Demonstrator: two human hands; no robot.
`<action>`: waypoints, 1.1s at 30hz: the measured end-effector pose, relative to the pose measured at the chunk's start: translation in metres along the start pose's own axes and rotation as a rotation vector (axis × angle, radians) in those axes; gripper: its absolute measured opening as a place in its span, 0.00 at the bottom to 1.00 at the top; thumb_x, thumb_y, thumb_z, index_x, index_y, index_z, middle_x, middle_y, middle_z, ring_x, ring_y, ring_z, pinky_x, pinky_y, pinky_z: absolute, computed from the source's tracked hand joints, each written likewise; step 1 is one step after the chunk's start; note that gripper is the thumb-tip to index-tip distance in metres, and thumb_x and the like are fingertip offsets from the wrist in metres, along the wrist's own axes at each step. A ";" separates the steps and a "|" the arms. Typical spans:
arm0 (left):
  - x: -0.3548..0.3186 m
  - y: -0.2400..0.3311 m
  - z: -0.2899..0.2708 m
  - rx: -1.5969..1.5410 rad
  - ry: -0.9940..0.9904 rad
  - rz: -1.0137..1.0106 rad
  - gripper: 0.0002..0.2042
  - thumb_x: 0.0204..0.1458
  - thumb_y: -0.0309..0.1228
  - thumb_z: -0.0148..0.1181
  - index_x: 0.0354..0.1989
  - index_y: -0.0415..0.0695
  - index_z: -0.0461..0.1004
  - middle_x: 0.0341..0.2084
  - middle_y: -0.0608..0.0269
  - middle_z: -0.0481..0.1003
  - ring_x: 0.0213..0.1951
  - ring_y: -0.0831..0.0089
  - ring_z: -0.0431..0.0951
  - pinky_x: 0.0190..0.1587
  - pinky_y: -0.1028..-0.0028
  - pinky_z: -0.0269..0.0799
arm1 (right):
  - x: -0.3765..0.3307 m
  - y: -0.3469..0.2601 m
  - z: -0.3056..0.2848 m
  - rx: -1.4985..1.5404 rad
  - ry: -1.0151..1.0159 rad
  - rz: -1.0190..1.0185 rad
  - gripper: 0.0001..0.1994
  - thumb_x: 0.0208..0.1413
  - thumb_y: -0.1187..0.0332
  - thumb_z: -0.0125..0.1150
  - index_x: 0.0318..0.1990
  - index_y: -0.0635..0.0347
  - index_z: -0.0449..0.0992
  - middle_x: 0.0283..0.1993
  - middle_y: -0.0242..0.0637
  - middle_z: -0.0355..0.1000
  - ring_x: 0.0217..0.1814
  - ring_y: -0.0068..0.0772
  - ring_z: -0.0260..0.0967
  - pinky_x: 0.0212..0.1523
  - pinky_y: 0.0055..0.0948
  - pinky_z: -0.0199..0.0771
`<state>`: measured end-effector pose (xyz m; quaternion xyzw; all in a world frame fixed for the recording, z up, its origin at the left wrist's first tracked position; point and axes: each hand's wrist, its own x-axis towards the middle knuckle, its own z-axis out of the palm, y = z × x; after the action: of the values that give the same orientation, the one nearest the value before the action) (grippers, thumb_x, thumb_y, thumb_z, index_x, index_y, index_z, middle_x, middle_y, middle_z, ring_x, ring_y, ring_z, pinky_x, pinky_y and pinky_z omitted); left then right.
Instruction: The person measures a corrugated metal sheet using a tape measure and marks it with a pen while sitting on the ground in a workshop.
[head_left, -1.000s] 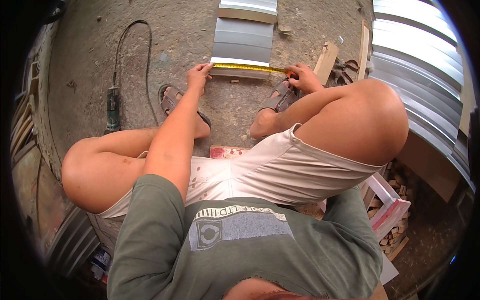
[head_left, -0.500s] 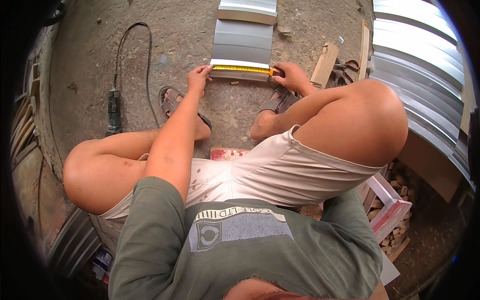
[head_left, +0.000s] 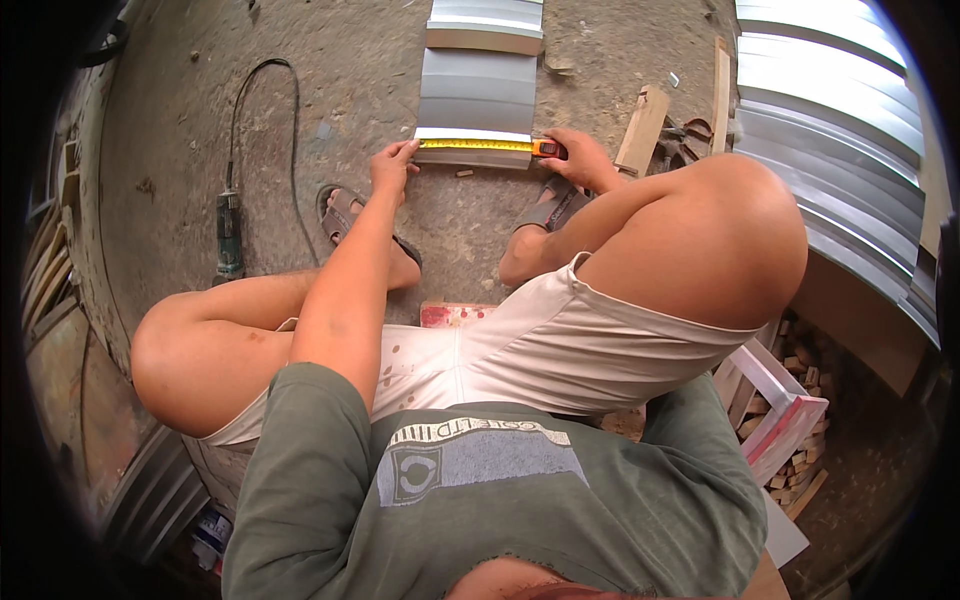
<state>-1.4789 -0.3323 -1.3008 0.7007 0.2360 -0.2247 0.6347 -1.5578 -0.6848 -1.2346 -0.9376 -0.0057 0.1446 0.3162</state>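
A strip of ribbed grey sheet metal lies on the ground in front of my feet. Across its near end stretches the yellow blade of a tape measure. My left hand pinches the blade's end at the sheet's left edge. At the right edge, my right hand is closed round the orange and black tape case. The blade lies along the fold near the sheet's front edge.
A green power tool with a black cord rests on the ground at left. Wood boards and a dark metal clamp-like tool lie to the right, beside large corrugated metal sheets. A pink-edged wooden crate stands near wood offcuts.
The view has shifted slightly, so the sheet metal sits a little lower and further left. Both hands keep hold of the tape measure, and the case looks slightly turned.
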 end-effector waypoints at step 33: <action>0.006 -0.006 0.005 0.066 0.038 0.108 0.15 0.57 0.37 0.68 0.44 0.37 0.84 0.34 0.61 0.81 0.23 0.74 0.77 0.26 0.75 0.75 | -0.007 -0.003 0.005 -0.121 0.053 0.028 0.21 0.51 0.63 0.67 0.54 0.53 0.76 0.48 0.42 0.75 0.55 0.49 0.72 0.53 0.44 0.73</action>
<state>-1.4778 -0.3361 -1.3096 0.7371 0.2024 -0.1846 0.6177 -1.5657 -0.6801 -1.2344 -0.9585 0.0069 0.1234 0.2568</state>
